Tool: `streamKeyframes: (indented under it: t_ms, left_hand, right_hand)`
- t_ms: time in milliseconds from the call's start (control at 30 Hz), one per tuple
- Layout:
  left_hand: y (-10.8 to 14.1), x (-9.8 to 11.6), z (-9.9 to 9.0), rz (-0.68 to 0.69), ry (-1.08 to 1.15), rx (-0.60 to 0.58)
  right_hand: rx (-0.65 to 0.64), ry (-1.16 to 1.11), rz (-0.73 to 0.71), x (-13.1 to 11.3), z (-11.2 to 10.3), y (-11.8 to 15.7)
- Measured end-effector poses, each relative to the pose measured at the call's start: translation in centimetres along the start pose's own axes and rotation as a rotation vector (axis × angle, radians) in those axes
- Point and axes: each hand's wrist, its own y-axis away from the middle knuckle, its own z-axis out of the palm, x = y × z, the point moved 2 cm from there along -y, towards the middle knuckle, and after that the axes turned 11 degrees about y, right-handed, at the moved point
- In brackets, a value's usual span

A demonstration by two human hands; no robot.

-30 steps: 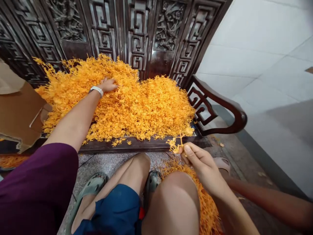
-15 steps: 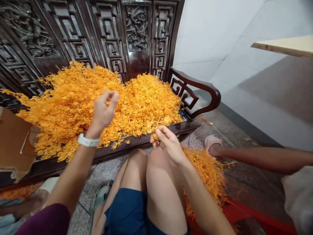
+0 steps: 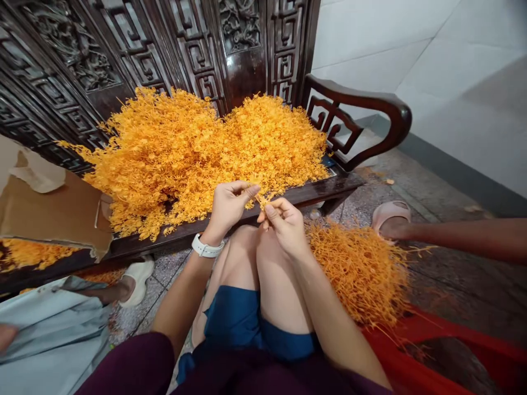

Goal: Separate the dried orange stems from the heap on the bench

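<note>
My left hand (image 3: 231, 204), with a white watch on its wrist, pinches a thin piece of orange plant over the bench's front edge. Close beside it, almost touching, my right hand (image 3: 286, 224) has its fingers closed round a small orange sprig (image 3: 262, 202). Behind both hands a large heap of orange sprigs (image 3: 177, 151) lies on the dark carved wooden bench (image 3: 298, 196). Another pile of orange stems (image 3: 358, 269) is to the right of my knees.
A torn cardboard box (image 3: 57, 211) stands at the left. A red plastic object (image 3: 436, 334) is at the lower right. Another person's foot in a pink shoe (image 3: 391, 216) is at the right, and one in a white shoe (image 3: 138, 284) at the left.
My left hand has come down and right from over the heap to meet my right hand, which has stayed above my knees. The view has shifted, showing more of the box and red object.
</note>
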Motion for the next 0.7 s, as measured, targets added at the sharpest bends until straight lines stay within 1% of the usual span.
streamKeyframes:
  t_ms: [67,100,133,167,200,233,267,300,367,400,433,467,500,533,567,600,633,667,700]
  left_hand:
    - [-0.1,-0.9,0.2,0.007,0.019,0.069]
    - [-0.4,-1.4,0.1,0.015,0.027,0.125]
    - [-0.9,-1.9,-0.2,0.025,0.030,0.199]
    - [-1.5,-2.3,-0.8,0.033,0.035,0.292]
    - [-2.1,-2.6,-1.5,0.032,0.040,0.388]
    - [-2.8,-2.7,-2.3,0.019,0.059,0.464]
    - [-3.4,-2.8,-3.1,-0.008,0.091,0.504]
    - [-3.9,-2.7,-3.8,-0.034,0.126,0.508]
    - [-4.4,-2.5,-4.8,-0.070,0.191,0.454]
    - [-4.4,-2.4,-5.2,-0.077,0.211,0.421]
    - [-4.3,-2.4,-5.4,-0.080,0.226,0.405]
    - [-4.1,-2.6,-5.5,-0.086,0.238,0.401]
    - [-3.9,-2.9,-5.7,-0.095,0.248,0.406]
    - [-3.6,-3.3,-5.8,-0.106,0.257,0.415]
    - [-3.3,-3.8,-6.0,-0.120,0.265,0.420]
    - [-3.1,-4.4,-6.1,-0.136,0.272,0.417]
    - [-2.8,-4.9,-6.3,-0.156,0.278,0.402]
    - [-2.6,-5.5,-6.5,-0.175,0.283,0.379]
    - [-2.4,-6.0,-6.6,-0.188,0.287,0.355]
  right_hand:
    - [0.069,0.115,-0.117,-0.3,0.3,0.6]
    - [0.090,0.205,-0.198,-0.7,0.6,1.2]
    - [0.073,0.305,-0.288,-1.3,0.9,2.0]
    - [0.013,0.395,-0.380,-2.0,1.3,2.9]
    - [-0.096,0.459,-0.456,-2.7,1.8,3.9]
    - [-0.254,0.493,-0.495,-3.4,2.3,5.0]
    - [-0.442,0.498,-0.489,-4.0,2.7,6.0]
    - [-0.632,0.482,-0.448,-4.6,2.9,6.8]
    - [-0.961,0.425,-0.324,-5.4,2.8,7.4]
    - [-1.091,0.379,-0.268,-5.6,2.6,7.1]
    - [-1.167,0.311,-0.224,-5.7,2.3,6.3]
    - [-1.157,0.216,-0.186,-5.7,2.0,5.0]
    - [-1.060,0.102,-0.143,-5.5,1.7,3.2]
    - [-0.895,-0.018,-0.083,-5.1,1.4,1.1]
    - [-0.652,-0.123,-0.021,-4.4,1.1,-1.0]
    - [-0.427,-0.185,0.057,-3.4,1.0,-2.9]
    - [-0.247,-0.203,0.141,-2.2,1.1,-4.5]
    - [-0.107,-0.164,0.199,-0.9,1.3,-5.7]
    - [-0.024,-0.087,0.226,0.4,1.7,-6.5]
